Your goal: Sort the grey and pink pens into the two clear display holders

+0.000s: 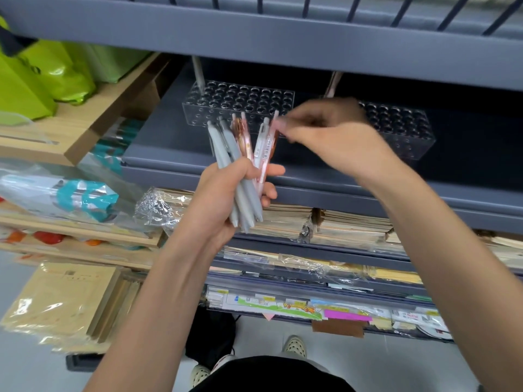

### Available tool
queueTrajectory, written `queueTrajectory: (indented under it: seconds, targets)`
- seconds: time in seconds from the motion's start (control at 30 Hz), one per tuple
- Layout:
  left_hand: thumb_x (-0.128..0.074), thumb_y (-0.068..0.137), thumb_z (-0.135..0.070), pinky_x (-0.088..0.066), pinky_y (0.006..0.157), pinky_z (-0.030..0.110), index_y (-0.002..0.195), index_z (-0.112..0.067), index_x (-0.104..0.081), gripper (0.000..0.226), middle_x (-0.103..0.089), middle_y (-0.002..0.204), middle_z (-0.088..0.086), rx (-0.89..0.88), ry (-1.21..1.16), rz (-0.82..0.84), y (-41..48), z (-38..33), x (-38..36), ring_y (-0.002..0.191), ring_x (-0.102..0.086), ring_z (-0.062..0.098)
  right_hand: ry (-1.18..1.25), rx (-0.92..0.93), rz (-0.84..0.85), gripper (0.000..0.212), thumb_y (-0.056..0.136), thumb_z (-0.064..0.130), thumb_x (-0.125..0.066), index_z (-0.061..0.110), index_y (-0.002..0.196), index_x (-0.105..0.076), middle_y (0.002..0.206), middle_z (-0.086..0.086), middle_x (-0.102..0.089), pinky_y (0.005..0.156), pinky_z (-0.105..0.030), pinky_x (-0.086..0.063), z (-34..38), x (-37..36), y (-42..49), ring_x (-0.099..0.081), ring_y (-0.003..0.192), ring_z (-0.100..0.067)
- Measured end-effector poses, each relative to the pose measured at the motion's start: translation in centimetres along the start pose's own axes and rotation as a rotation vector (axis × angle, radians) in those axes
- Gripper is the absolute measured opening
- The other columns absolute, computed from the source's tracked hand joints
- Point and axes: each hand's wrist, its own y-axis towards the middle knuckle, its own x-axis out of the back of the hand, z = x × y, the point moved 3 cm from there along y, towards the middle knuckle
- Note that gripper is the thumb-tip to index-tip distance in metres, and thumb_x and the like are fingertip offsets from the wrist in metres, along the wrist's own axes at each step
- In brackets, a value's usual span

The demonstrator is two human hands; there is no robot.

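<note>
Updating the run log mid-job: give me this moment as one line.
left hand grips pen bundle | right hand pinches held pink pen top | left holder: slotted grey pen | right holder: slotted pink pen

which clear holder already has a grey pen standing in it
The left holder: a grey pen stands at its far left corner; the right holder carries a pink pen.

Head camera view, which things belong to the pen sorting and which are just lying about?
Job: grey plastic pens and pink plastic pens gripped in the left hand; right hand pinching a pink pen's top; left clear perforated holder; right clear perforated holder.
Lying about: green glossy bags; plastic-wrapped notebook stacks; teal-patterned packet; brown paper pads.
</note>
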Motion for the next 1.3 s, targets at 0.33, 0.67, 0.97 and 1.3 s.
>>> queueTrajectory:
  seconds: [0.33,0.67,0.97,1.3]
  targets:
    - [-0.05,0.087,-0.001,-0.055,0.054,0.024,0.101,0.005,-0.056,0.016,-0.076,0.085,0.013,-0.011,-0.079,-0.145,0.4,0.4,0.4,0.063,-0.07,0.019,0.596,-0.029,-0.224,0.01,0.092,0.009,-0.064,0.009,0.083,-0.06,0.063,-0.003,-0.07,0.05,-0.026,-0.051,-0.5,1.8,-1.0,-0.063,0.053,-0.017]
    - [-0.057,0.075,-0.008,-0.04,0.043,0.022,0.095,-0.005,-0.048,0.022,-0.068,0.076,0.004,-0.032,-0.03,-0.185,0.3,0.2,0.8,0.048,-0.049,0.014,0.305,0.038,-0.715,0.016,0.087,0.005,-0.042,0.006,0.083,-0.058,0.069,-0.002,-0.065,0.075,-0.049,-0.058,-4.0,6.0,-1.1,-0.067,0.067,-0.028]
    - [-0.057,0.073,-0.011,-0.045,0.046,0.024,0.112,0.007,-0.051,0.044,-0.076,0.09,0.012,-0.02,-0.022,-0.139,0.4,0.3,0.8,0.054,-0.055,0.015,0.023,-0.005,-0.533,0.025,0.092,0.03,-0.054,0.008,0.098,-0.065,0.083,-0.01,-0.071,0.088,-0.048,-0.054,-3.3,5.4,1.6,-0.069,0.084,-0.027]
    - [-0.055,0.074,-0.01,-0.043,0.047,0.023,0.108,0.005,-0.052,0.037,-0.076,0.092,0.011,-0.031,-0.002,-0.122,0.3,0.1,0.8,0.054,-0.053,0.016,0.019,-0.015,-0.497,0.019,0.09,0.031,-0.062,0.012,0.09,-0.064,0.088,-0.015,-0.071,0.093,-0.049,-0.05,-3.0,4.5,3.7,-0.069,0.087,-0.03]
